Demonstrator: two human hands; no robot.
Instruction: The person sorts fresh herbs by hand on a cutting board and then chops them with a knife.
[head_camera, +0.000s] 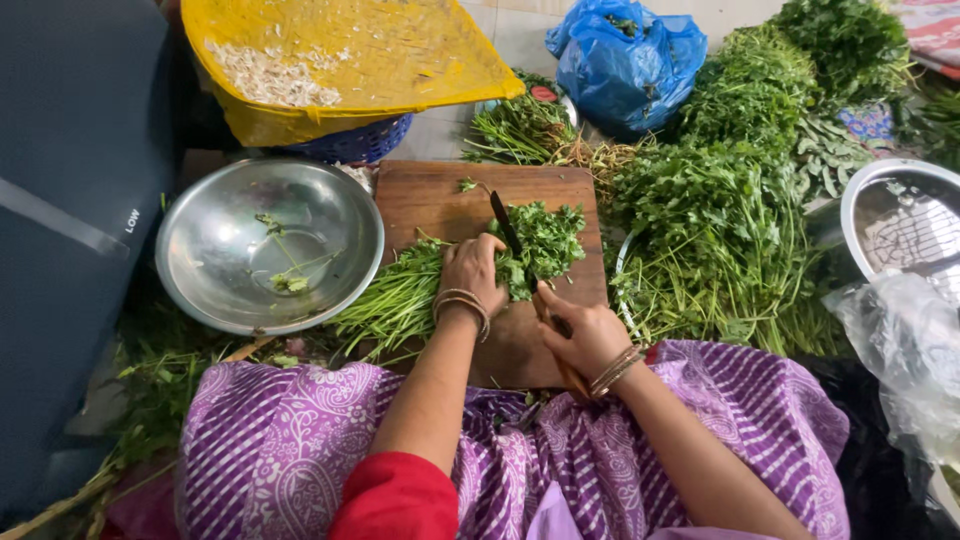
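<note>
The bunch of herbs (430, 290) lay across the wooden cutting board (440, 195), stems pointing toward the left edge and leafy tops toward the middle. A heap of chopped leaves (552, 240) sat on the board just beyond the bunch. The left hand (472, 270) was pressed down on the bunch, fingers curled together over the leaves near the cut end. The right hand (585, 335) was closed around the handle of a knife (508, 232), whose dark blade ran away from the person and rested against the herbs beside the left fingertips. Both wrists carried bangles.

To the left of the board, touching its edge, stood a steel bowl (225, 205) holding a few green scraps. Behind it lay a yellow tray (400, 50) with pale trimmings, resting over a blue basket (355, 143). To the right of the board, a large pile of uncut greens (730, 190) was spread out. A blue plastic bag (625, 60) sat behind that pile, and a second steel vessel (905, 225) stood at the far right.
</note>
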